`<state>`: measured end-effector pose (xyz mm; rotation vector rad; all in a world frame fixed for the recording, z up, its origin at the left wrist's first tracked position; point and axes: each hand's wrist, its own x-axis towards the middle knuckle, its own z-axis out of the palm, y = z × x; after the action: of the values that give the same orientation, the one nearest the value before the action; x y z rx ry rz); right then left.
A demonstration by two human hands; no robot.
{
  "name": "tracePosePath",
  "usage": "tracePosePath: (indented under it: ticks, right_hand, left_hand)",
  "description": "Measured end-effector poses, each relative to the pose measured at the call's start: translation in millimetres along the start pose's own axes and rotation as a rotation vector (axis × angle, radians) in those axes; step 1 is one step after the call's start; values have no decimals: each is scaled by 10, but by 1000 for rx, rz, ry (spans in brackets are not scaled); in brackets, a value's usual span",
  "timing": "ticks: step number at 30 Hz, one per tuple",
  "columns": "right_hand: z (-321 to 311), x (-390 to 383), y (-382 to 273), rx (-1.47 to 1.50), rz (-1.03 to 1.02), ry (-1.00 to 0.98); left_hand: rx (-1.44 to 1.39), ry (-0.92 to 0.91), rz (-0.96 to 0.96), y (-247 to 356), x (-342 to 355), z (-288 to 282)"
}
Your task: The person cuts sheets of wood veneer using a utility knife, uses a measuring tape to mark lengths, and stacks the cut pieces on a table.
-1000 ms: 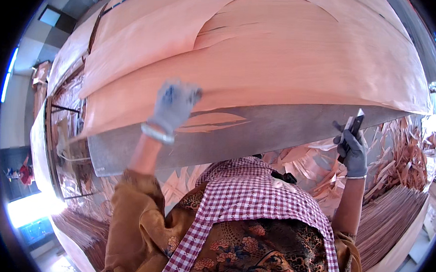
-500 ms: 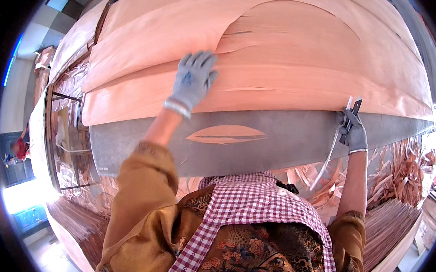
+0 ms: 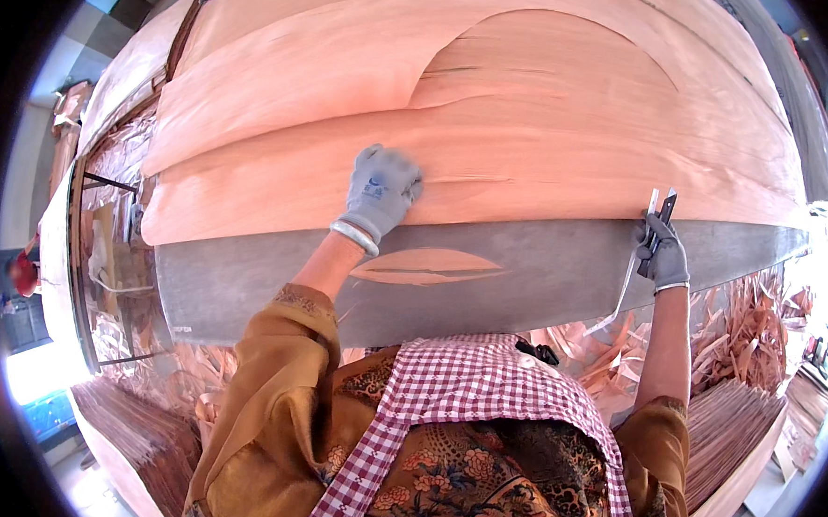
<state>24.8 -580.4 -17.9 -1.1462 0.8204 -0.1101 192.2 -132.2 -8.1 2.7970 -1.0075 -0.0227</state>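
Observation:
A wide, thin sheet of pinkish wood veneer point(image 3: 551, 149) lies over a grey board point(image 3: 554, 266), whose near part shows bare. My left hand point(image 3: 380, 199), in a grey glove, rests on the veneer near its front edge with fingers curled; anything under them is hidden. At the right, my gloved right hand point(image 3: 668, 262) is closed around a black-handled utility knife point(image 3: 663, 220) and a thin white strip point(image 3: 626, 293) that dangles toward me. A pointed oval veneer piece point(image 3: 432, 267) lies on the grey board, partly behind my left wrist. Short splits run through the veneer.
Torn veneer scraps point(image 3: 748, 323) heap below the board's near edge. Stacks of veneer sheets stand at the lower left point(image 3: 133, 440) and lower right point(image 3: 728, 434). A dark frame point(image 3: 77, 250) is on the left. Part of a person in red point(image 3: 25, 274) shows at the far left.
My left hand has come down toward me across the veneer, and its spread fingers have curled in. My right hand keeps its hold on the knife and strip. The whole view has shifted slightly.

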Motion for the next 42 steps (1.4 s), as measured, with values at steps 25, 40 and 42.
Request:
tracePosePath:
  ticks: [25,40,42]
  right_hand:
    - [46,-247,-89,-101,-116,213]
    - [-658,-1743,1206,68,38,135]
    - [-806,-1918,1362,92,81,179]
  left_hand:
    - [244,186,-51,-721,-1194,-29]
    - [271,122,-90,-276,-2750,94]
    - [247,106,-105,-94,-3055,146]
